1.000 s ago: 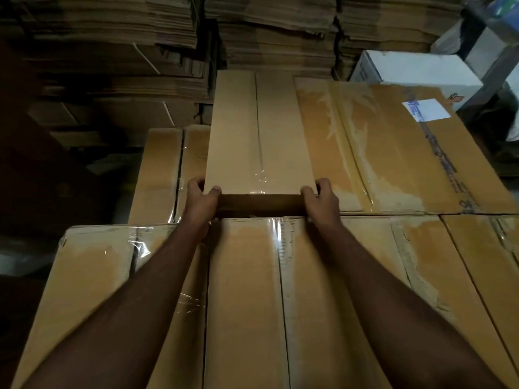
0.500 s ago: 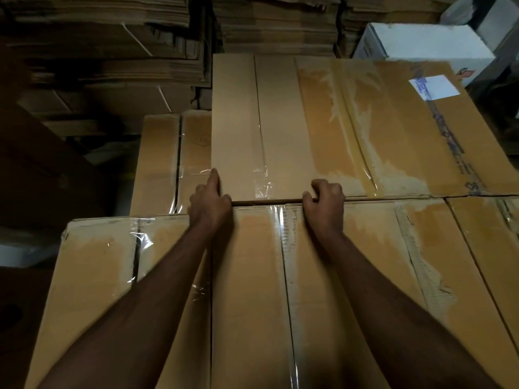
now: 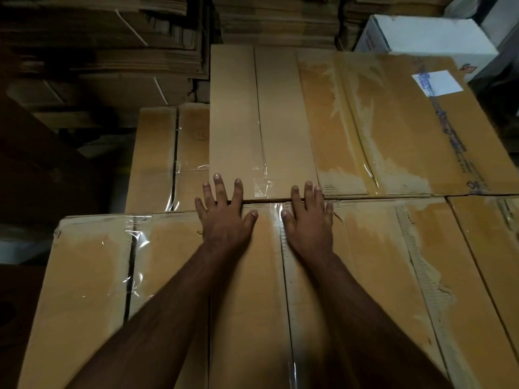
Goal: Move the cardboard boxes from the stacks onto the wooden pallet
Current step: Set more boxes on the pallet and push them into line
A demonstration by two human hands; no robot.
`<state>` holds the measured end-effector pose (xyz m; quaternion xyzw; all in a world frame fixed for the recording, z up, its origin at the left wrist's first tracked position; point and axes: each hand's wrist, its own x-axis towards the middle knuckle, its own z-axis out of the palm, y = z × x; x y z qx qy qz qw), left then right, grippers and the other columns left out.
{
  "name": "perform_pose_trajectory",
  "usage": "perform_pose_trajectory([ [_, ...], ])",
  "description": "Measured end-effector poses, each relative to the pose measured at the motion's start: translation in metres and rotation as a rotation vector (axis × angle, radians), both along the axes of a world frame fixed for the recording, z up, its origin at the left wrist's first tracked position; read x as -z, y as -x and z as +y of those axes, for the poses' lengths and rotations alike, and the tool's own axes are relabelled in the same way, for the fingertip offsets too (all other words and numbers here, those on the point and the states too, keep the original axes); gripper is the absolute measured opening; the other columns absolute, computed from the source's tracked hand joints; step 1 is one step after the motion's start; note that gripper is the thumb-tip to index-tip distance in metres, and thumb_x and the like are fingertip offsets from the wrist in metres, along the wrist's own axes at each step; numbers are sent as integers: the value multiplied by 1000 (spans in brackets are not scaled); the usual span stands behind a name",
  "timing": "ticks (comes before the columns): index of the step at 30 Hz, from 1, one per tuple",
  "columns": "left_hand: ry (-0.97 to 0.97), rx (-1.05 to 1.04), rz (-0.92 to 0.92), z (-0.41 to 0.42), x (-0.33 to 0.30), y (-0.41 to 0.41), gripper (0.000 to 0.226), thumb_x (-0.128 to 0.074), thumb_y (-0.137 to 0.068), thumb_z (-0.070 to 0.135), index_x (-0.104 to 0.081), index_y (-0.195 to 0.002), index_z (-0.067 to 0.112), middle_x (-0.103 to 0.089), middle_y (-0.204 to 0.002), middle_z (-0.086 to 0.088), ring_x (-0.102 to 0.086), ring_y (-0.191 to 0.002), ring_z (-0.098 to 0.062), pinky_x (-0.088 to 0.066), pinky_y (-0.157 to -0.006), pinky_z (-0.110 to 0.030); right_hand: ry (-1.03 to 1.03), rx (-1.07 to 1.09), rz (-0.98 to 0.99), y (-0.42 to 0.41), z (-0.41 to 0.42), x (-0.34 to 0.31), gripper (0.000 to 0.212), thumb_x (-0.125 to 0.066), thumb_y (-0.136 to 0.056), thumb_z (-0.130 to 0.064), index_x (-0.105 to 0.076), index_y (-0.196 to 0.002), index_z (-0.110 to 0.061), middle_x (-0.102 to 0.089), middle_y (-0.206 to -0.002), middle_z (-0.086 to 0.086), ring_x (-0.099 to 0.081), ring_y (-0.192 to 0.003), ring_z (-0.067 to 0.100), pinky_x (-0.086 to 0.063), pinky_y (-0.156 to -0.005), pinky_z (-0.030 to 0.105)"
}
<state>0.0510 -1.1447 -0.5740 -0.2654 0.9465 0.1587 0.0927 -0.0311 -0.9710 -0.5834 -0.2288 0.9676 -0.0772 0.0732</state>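
— Nearest?
— A taped near box (image 3: 247,290); the left hand (image 3: 224,217) and right hand (image 3: 309,220) lie flat on it, fingers spread, gripping nothing.
— Farther?
— Fingertips touch the narrow box (image 3: 261,122) beside a wide box (image 3: 393,122) — flattened cardboard stacks (image 3: 278,21) behind.

Layer of taped cardboard boxes serving as the supporting surface: near box (image 3: 118,290) at left, adjoining near box (image 3: 351,276) at centre, far-left box (image 3: 157,155) beyond. A narrow, cleaner box (image 3: 252,122) lies directly upon the far layer, beside the labelled box (image 3: 393,122) at right.
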Motion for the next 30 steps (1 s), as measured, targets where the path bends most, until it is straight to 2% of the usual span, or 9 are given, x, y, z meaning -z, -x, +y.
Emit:
perform_pose_trajectory([
  [7, -13, 12, -105, -3, -3, 8, 90, -34, -94, 71, 20, -155, 32, 30, -161, -16, 23, -148, -43, 3, -120, -62, -95, 5, -84, 3, -6, -8, 68, -24, -102, -56, 3, -157, -27, 10, -166, 5, 11, -152, 28, 0, -121, 50],
  [12, -93, 41, -253, -2, -37, 2, 101, -42, -91, 72, 20, -156, 26, 26, -162, -18, 19, -149, -45, 2, -120, -62, -147, -49, -271, 7, 0, -42, 72, -37, -100, -48, 2, -158, -29, 11, -166, 5, 10, -152, 27, -1, -122, 55],
  [14, -138, 4, -195, 7, -60, -12, 103, -44, -91, 71, 21, -156, 24, 20, -164, -17, 13, -151, -44, -2, -121, -61, -89, -61, -279, -1, 6, -65, 74, -44, -98, -42, -2, -158, -30, 6, -167, 5, 6, -153, 26, -2, -122, 55],
  [19, -211, -41, 126, 16, -137, -67, 95, -48, -95, 61, 12, -158, 25, 5, -168, -8, -1, -154, -33, -8, -122, -55, 168, -80, -114, -47, 21, -142, 70, -54, -97, -35, -18, -157, -27, -11, -166, 1, -7, -152, 24, -12, -121, 49],
  [21, -239, -42, 191, 17, -167, -94, 94, -50, -95, 58, 9, -159, 23, -1, -169, -5, -4, -155, -30, -9, -122, -54, 251, -86, -81, -74, 26, -171, 65, -54, -97, -34, -26, -155, -24, -21, -164, 2, -14, -151, 24, -18, -121, 49],
  [24, -250, -1, 267, 24, -211, -135, 94, -54, -94, 56, 3, -161, 21, -5, -169, -2, -6, -155, -27, -11, -122, -52, 368, -80, -69, -119, 32, -210, 64, -56, -96, -32, -30, -154, -25, -28, -161, 2, -18, -150, 22, -22, -119, 47],
  [27, -211, 43, 328, 32, -245, -168, 91, -55, -94, 53, -4, -161, 17, -9, -168, -5, -8, -154, -24, -14, -123, -48, 489, -109, -18, -153, 38, -243, 60, -58, -95, -29, -36, -151, -21, -37, -156, 3, -25, -147, 22, -27, -118, 46],
  [30, -178, 84, 420, 44, -274, -194, 84, -53, -97, 50, -12, -160, 13, -14, -167, -7, -10, -154, -24, -15, -123, -51, 543, -120, 62, -180, 50, -269, 57, -52, -94, -34, -42, -148, -18, -45, -151, 3, -30, -145, 24, -30, -116, 49],
])
